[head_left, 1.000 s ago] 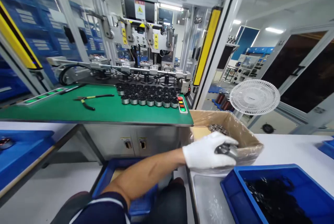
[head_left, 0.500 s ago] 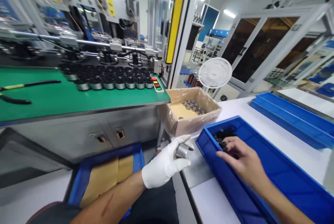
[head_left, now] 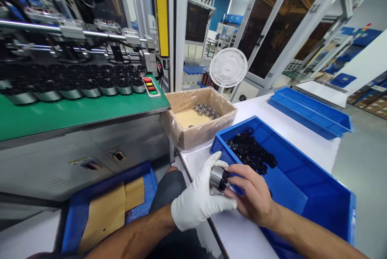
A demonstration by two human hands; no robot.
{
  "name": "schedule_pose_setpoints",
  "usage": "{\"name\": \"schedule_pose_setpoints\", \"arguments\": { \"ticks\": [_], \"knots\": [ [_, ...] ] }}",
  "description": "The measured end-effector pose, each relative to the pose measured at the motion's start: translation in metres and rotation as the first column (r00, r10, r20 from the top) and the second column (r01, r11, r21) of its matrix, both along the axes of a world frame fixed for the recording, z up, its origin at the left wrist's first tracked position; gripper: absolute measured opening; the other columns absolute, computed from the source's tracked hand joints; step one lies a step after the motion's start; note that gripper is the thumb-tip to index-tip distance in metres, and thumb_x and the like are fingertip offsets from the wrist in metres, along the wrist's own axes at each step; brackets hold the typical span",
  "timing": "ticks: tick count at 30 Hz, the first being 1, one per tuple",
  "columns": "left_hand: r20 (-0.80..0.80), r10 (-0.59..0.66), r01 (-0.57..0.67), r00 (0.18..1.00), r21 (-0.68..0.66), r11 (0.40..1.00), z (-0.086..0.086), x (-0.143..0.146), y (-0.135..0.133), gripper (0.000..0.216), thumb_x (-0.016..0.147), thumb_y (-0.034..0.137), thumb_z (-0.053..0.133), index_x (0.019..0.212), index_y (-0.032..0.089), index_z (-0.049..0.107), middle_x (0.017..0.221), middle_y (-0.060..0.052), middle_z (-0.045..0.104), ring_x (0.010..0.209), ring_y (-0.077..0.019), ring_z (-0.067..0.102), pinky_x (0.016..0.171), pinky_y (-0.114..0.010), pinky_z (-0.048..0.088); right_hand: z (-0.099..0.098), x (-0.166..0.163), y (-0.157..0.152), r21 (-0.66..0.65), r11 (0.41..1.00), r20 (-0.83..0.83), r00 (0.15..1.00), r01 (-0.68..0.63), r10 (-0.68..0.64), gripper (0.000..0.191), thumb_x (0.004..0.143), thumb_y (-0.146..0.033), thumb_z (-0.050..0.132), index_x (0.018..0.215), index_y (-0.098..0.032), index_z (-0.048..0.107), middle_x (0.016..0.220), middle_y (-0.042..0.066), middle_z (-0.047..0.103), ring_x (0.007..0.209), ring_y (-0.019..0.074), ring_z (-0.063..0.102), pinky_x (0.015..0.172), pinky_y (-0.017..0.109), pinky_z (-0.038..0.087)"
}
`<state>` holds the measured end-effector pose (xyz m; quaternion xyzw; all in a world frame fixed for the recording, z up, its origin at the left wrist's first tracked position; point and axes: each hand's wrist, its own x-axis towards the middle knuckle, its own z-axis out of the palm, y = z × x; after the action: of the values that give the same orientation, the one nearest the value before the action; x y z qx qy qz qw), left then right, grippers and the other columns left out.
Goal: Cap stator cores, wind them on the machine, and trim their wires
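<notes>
My left hand [head_left: 198, 198], in a white glove, is closed around a silver metal ring-shaped core [head_left: 216, 177]. Bare fingers of my right hand [head_left: 255, 194] pinch a black plastic piece [head_left: 224, 180] against the core's right end. Whether the piece is fully seated I cannot tell, since my fingers cover part of it. Both hands meet over the near edge of a blue bin [head_left: 320, 172], where many loose black plastic pieces [head_left: 252, 150] lie heaped at the far end.
Beyond my hands stands a plastic-lined cardboard box [head_left: 198, 138] with several metal cores. On the green bench [head_left: 90, 116] at left, rows of black-topped cores [head_left: 72, 85] sit beside a button panel [head_left: 151, 86]. A white fan [head_left: 228, 67] and light-blue trays [head_left: 308, 110] are farther back.
My right hand has come out of the blue bin with a black plastic piece and moved left to the metal core in my left hand. The view has turned right.
</notes>
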<state>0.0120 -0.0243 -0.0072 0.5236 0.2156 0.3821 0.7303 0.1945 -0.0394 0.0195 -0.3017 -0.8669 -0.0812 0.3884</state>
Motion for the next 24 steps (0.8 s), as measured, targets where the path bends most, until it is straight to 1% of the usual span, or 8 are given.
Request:
{"name": "schedule_pose_setpoints", "arguments": {
  "ticks": [2, 5, 8, 10, 12, 14, 19, 24],
  "knots": [
    [-0.05, 0.046, -0.042, 0.998, 0.073, 0.996, -0.003, 0.002, 0.001, 0.088, 0.078, 0.031, 0.076, 0.15, 0.024, 0.025, 0.138, -0.012, 0.05, 0.118, -0.025, 0.058, 0.101, -0.038, 0.049, -0.001, 0.0, 0.0, 0.0, 1.0, -0.037, 0.999, -0.024, 0.024, 0.028, 0.089, -0.016, 0.059, 0.116, -0.012, 0.053, 0.103, 0.017, 0.066, 0.097, 0.0237, 0.066, 0.075, 0.037, 0.061],
    [-0.135, 0.101, -0.079, 0.986, 0.158, 0.984, -0.005, -0.001, 0.003, 0.085, 0.079, 0.033, 0.074, 0.15, 0.023, 0.027, 0.143, -0.012, 0.048, 0.124, -0.0268, 0.055, 0.109, -0.041, 0.045, 0.0, 0.001, 0.0, -0.019, 1.0, -0.02, 1.0, -0.021, 0.021, 0.04, 0.088, -0.016, 0.061, 0.126, -0.008, 0.052, 0.104, 0.019, 0.066, 0.098, 0.0249, 0.065, 0.077, 0.038, 0.06],
    [-0.224, 0.172, -0.123, 0.959, 0.217, 0.968, -0.001, -0.005, 0.003, 0.084, 0.077, 0.035, 0.075, 0.148, 0.021, 0.032, 0.146, -0.013, 0.047, 0.132, -0.0299, 0.049, 0.115, -0.045, 0.038, 0.003, 0.0, -0.001, -0.032, 0.999, 0.018, 1.0, 0.008, -0.007, 0.041, 0.089, -0.016, 0.06, 0.128, -0.009, 0.054, 0.106, 0.018, 0.065, 0.098, 0.0254, 0.065, 0.075, 0.037, 0.06],
    [-0.241, 0.166, -0.122, 0.956, 0.186, 0.975, 0.003, -0.007, 0.002, 0.084, 0.077, 0.035, 0.076, 0.147, 0.019, 0.033, 0.144, -0.013, 0.05, 0.129, -0.03, 0.052, 0.111, -0.044, 0.043, 0.005, 0.0, -0.002, -0.02, 1.0, 0.042, 0.999, 0.01, -0.009, 0.041, 0.089, -0.015, 0.059, 0.129, -0.01, 0.054, 0.105, 0.018, 0.065, 0.098, 0.0251, 0.065, 0.074, 0.037, 0.06],
    [-0.216, 0.125, -0.099, 0.968, 0.127, 0.987, 0.006, -0.007, 0.001, 0.086, 0.076, 0.031, 0.076, 0.148, 0.018, 0.031, 0.137, -0.013, 0.056, 0.119, -0.0277, 0.059, 0.102, -0.04, 0.051, 0.007, -0.001, -0.002, -0.002, 1.0, 0.068, 0.998, -0.012, 0.012, 0.042, 0.089, -0.012, 0.058, 0.13, -0.008, 0.054, 0.105, 0.018, 0.064, 0.097, 0.0252, 0.064, 0.074, 0.037, 0.059],
    [-0.202, 0.097, -0.081, 0.974, 0.089, 0.993, 0.006, -0.006, 0.002, 0.086, 0.076, 0.026, 0.075, 0.148, 0.017, 0.029, 0.128, -0.011, 0.061, 0.112, -0.025, 0.063, 0.098, -0.037, 0.053, 0.007, -0.001, -0.002, 0.013, 0.999, 0.089, 0.995, -0.036, 0.035, 0.042, 0.088, -0.009, 0.057, 0.13, -0.006, 0.053, 0.105, 0.02, 0.063, 0.098, 0.0256, 0.063, 0.073, 0.037, 0.059],
    [-0.271, 0.093, -0.058, 0.958, 0.137, 0.989, 0.005, -0.01, 0.006, 0.082, 0.079, 0.024, 0.072, 0.148, 0.017, 0.029, 0.132, -0.011, 0.057, 0.122, -0.0249, 0.057, 0.107, -0.039, 0.046, 0.004, 0.0, 0.001, 0.028, 0.999, 0.12, 0.992, -0.044, 0.041, 0.042, 0.089, -0.012, 0.055, 0.131, -0.007, 0.052, 0.103, 0.019, 0.064, 0.097, 0.0249, 0.063, 0.072, 0.037, 0.059],
    [-0.265, 0.063, -0.033, 0.962, 0.113, 0.993, 0.0, -0.015, 0.007, 0.074, 0.081, 0.035, 0.071, 0.143, 0.017, 0.035, 0.139, -0.012, 0.054, 0.133, -0.0285, 0.049, 0.115, -0.044, 0.037, 0.0, -0.002, 0.001, 0.022, 1.0, 0.139, 0.99, -0.02, 0.017, 0.039, 0.094, -0.018, 0.051, 0.131, -0.006, 0.048, 0.099, 0.019, 0.065, 0.095, 0.0253, 0.063, 0.072, 0.038, 0.058]
  ]
}}
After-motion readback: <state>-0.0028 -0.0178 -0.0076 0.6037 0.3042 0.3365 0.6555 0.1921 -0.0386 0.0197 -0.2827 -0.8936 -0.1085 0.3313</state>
